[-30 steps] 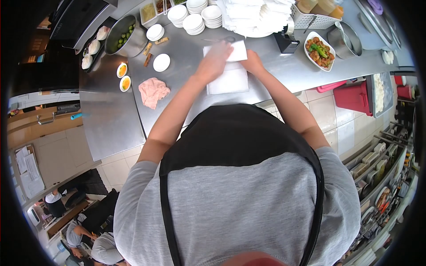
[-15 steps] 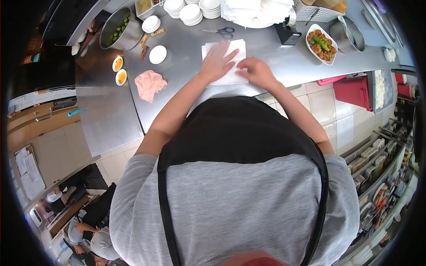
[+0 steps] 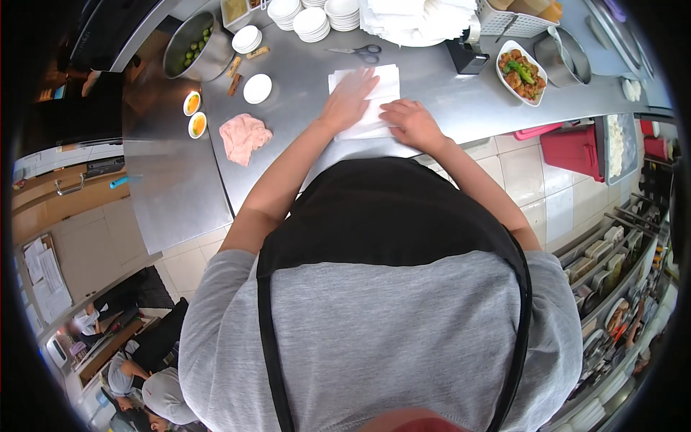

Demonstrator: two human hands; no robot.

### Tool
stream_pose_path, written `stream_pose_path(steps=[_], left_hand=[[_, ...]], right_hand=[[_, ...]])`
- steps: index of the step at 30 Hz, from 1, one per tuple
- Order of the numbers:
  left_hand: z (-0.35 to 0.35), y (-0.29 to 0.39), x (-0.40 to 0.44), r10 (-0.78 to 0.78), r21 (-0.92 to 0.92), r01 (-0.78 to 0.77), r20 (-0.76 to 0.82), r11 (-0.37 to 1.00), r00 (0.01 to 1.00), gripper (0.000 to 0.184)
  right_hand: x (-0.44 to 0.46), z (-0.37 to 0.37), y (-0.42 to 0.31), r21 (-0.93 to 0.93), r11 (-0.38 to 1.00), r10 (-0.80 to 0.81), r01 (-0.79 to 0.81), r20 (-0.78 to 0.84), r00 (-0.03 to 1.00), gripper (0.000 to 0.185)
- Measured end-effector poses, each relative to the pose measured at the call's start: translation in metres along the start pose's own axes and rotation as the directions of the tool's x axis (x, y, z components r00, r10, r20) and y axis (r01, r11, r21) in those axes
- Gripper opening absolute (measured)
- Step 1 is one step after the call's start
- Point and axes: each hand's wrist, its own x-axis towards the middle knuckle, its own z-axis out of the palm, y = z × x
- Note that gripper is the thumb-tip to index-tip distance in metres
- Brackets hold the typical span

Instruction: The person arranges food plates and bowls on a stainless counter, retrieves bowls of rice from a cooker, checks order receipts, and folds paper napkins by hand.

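While my left hand [image 3: 350,99] is lying spread over the paper [image 3: 389,79] on the tabletop [image 3: 302,79], my right hand [image 3: 414,124] is resting bent at its edge, pinch unclear; layers are looking flattened, not yet squared.

Your left hand [image 3: 349,99] hides much of the white paper [image 3: 387,81], your right hand [image 3: 414,124] masks its lower right, and there's no counting the layers! Up top, the edge slices off the rear saucers [image 3: 285,13], the perforated basket [image 3: 497,20] and that white pile [image 3: 414,21]. Lower left, your co-workers [image 3: 124,371] show tiny and cropped; the posted sheets [image 3: 49,273] are too small to read.
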Motion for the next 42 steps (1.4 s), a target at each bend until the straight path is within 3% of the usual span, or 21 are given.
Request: stream_pose_path(steps=[1, 3, 4, 5, 6, 9, 10, 11, 13, 14, 16, 19, 22, 24, 25, 28, 30, 31, 33, 38, 42], left_hand=[[0.001, -0.002, 0.001, 0.015, 0.016, -0.015, -0.004, 1.0, 1.0, 0.055], [-0.005, -0.007, 0.005, 0.029, 0.037, -0.029, -0.012, 0.999, 0.999, 0.054], [-0.011, -0.011, 0.009, -0.126, -0.22, 0.128, 0.027, 0.967, 0.992, 0.051], [-0.018, -0.016, 0.013, -0.257, -0.451, 0.274, 0.1, 0.849, 0.961, 0.049], [-0.03, -0.018, 0.017, -0.335, -0.48, 0.337, 0.093, 0.81, 0.938, 0.045], [-0.078, -0.006, 0.027, -0.463, -0.521, 0.493, 0.198, 0.696, 0.864, 0.043], [-0.074, -0.012, 0.026, -0.389, -0.46, 0.363, 0.041, 0.811, 0.921, 0.045], [-0.073, -0.013, 0.026, -0.389, -0.459, 0.361, 0.037, 0.812, 0.921, 0.045], [-0.069, -0.013, 0.026, -0.109, -0.203, 0.08, -0.136, 0.976, 0.985, 0.048], [-0.063, -0.012, 0.025, -0.109, -0.202, 0.08, -0.138, 0.976, 0.984, 0.048], [-0.043, -0.011, 0.023, 0.024, 0.121, -0.017, -0.057, 0.992, 0.998, 0.052], [-0.007, -0.004, 0.011, -0.007, 0.118, 0.001, 0.054, 0.993, 0.998, 0.056], [-0.003, 0.007, 0.004, -0.02, 0.128, 0.019, 0.008, 0.992, 1.0, 0.062], [0.0, 0.008, 0.003, -0.048, 0.114, 0.048, 0.001, 0.992, 0.999, 0.063], [0.001, 0.006, 0.004, -0.029, 0.117, 0.031, -0.02, 0.993, 0.999, 0.06], [0.002, 0.005, 0.004, 0.003, 0.181, 0.003, -0.035, 0.984, 0.999, 0.054], [0.002, 0.007, 0.005, 0.014, 0.235, -0.007, -0.027, 0.972, 1.0, 0.051], [0.0, 0.008, 0.006, 0.022, 0.253, -0.015, -0.026, 0.967, 0.999, 0.049], [0.0, 0.008, 0.006, 0.028, 0.271, -0.021, -0.023, 0.962, 0.999, 0.047], [-0.002, 0.008, 0.004, 0.117, 0.19, -0.092, -0.123, 0.978, 0.986, 0.049], [-0.004, -0.004, 0.002, 0.065, 0.066, -0.063, -0.026, 0.996, 0.998, 0.055]], right_hand=[[0.002, 0.001, 0.002, -0.001, 1.0, -0.002, 0.002, 0.0, 1.0, 0.015], [0.011, 0.003, 0.01, 0.321, 0.916, 0.254, -0.242, 0.005, 0.967, 0.015], [0.016, 0.003, 0.015, 0.32, 0.917, 0.252, -0.24, 0.002, 0.968, 0.015], [0.023, 0.003, 0.019, 0.309, 0.851, 0.408, -0.425, 0.121, 0.905, 0.021], [0.029, 0.004, 0.024, 0.276, 0.752, 0.548, -0.598, 0.241, 0.801, 0.027], [0.046, 0.016, 0.04, 0.257, 0.726, 0.603, -0.638, 0.208, 0.77, 0.035], [0.05, 0.019, 0.045, 0.257, 0.729, 0.601, -0.635, 0.205, 0.773, 0.035], [0.055, 0.022, 0.049, 0.223, 0.712, 0.636, -0.666, 0.199, 0.746, 0.034], [0.061, 0.026, 0.056, 0.188, 0.695, 0.668, -0.694, 0.188, 0.72, 0.034], [0.062, 0.029, 0.06, 0.192, 0.682, 0.681, -0.705, 0.186, 0.709, 0.032], [0.06, 0.035, 0.066, 0.196, 0.669, 0.694, -0.717, 0.183, 0.697, 0.031], [0.054, 0.039, 0.069, 0.295, 0.656, 0.683, -0.695, 0.158, 0.713, 0.033], [0.047, 0.02, 0.061, 0.335, 0.609, 0.704, -0.719, 0.19, 0.685, 0.038], [0.044, -0.002, 0.058, 0.507, 0.388, 0.691, -0.77, 0.393, 0.607, 0.039], [0.041, -0.009, 0.058, 0.506, 0.384, 0.691, -0.772, 0.397, 0.604, 0.039], [0.028, -0.015, 0.05, 0.581, 0.41, 0.686, -0.703, 0.311, 0.657, 0.033], [0.019, -0.014, 0.031, 0.371, 0.704, 0.544, -0.605, 0.266, 0.796, 0.029], [0.015, -0.013, 0.021, 0.372, 0.703, 0.545, -0.607, 0.268, 0.795, 0.029], [0.006, -0.009, 0.002, 0.07, 0.99, 0.108, -0.121, 0.168, 0.98, 0.024], [0.001, 0.005, -0.01, 0.034, 0.996, 0.073, -0.077, 0.118, 0.99, 0.019], [0.003, -0.001, -0.009, 0.099, 0.993, 0.061, -0.071, 0.095, 0.994, 0.014]])
